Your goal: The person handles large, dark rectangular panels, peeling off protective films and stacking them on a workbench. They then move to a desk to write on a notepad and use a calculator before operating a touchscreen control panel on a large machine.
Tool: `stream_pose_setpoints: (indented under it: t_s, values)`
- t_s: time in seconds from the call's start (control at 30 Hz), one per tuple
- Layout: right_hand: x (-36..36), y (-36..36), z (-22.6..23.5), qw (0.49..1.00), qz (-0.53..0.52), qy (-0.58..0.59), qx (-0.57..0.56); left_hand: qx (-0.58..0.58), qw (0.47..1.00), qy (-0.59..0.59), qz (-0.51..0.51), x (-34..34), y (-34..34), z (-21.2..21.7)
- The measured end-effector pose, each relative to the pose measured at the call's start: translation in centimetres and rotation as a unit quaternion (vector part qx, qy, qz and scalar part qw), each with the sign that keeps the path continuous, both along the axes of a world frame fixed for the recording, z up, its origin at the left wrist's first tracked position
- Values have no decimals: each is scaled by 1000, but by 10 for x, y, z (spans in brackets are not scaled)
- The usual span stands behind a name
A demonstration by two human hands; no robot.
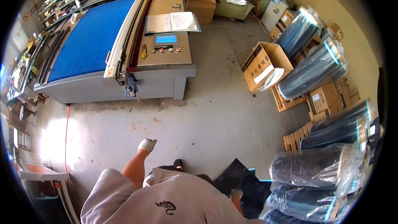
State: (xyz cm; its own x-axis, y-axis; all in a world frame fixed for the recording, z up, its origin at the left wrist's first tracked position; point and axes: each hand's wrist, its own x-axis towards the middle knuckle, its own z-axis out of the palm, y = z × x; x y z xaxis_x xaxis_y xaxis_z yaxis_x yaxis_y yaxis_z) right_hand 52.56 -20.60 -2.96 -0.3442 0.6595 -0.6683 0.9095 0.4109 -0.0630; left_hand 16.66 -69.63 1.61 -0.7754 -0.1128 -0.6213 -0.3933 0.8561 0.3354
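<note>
My left hand (147, 145), in a white knit glove, hangs over the bare floor in front of me. Its fingers are curled together, and I see nothing in them. Low on my right side, my gloved right hand (236, 193) is closed at a thin black sheet (235, 175). The sheet is flat and stiff-looking, with a pointed corner facing away from me. More dark sheet material with light blue edging (265, 180) shows beside it. My right fingertips are partly hidden.
Ahead left stands a grey machine table (103, 85) with a blue bed, long rail and control panel (166, 56). Large wrapped dark film rolls (309, 170) line the right on pallets, near an open cardboard box (259, 68). A red cable (67, 141) crosses the floor at left.
</note>
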Motion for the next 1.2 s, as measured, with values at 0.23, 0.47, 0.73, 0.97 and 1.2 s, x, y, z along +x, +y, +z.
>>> stream_pose_setpoints:
  t_s: [0.23, 0.47, 0.73, 0.97, 1.2]
  values:
    - [-198, 29, 7, 937, 327, -69, 105, 23, 972, 43, 229, 24, -87, -51]
    - [-420, 33, -20, 983, 102, 135, 78, 17, 897, 83, 434, 47, -133, -72]
    - [-685, -35, -20, 941, 175, 285, 45, 34, 936, 57, 346, -164, -54, -5]
    - [-888, -128, 24, 856, 238, 456, 50, -49, 927, 324, 181, -424, 14, 56]
    - [-958, -212, 29, 882, 196, 394, 167, -225, 906, 339, 112, -543, 1, 40]
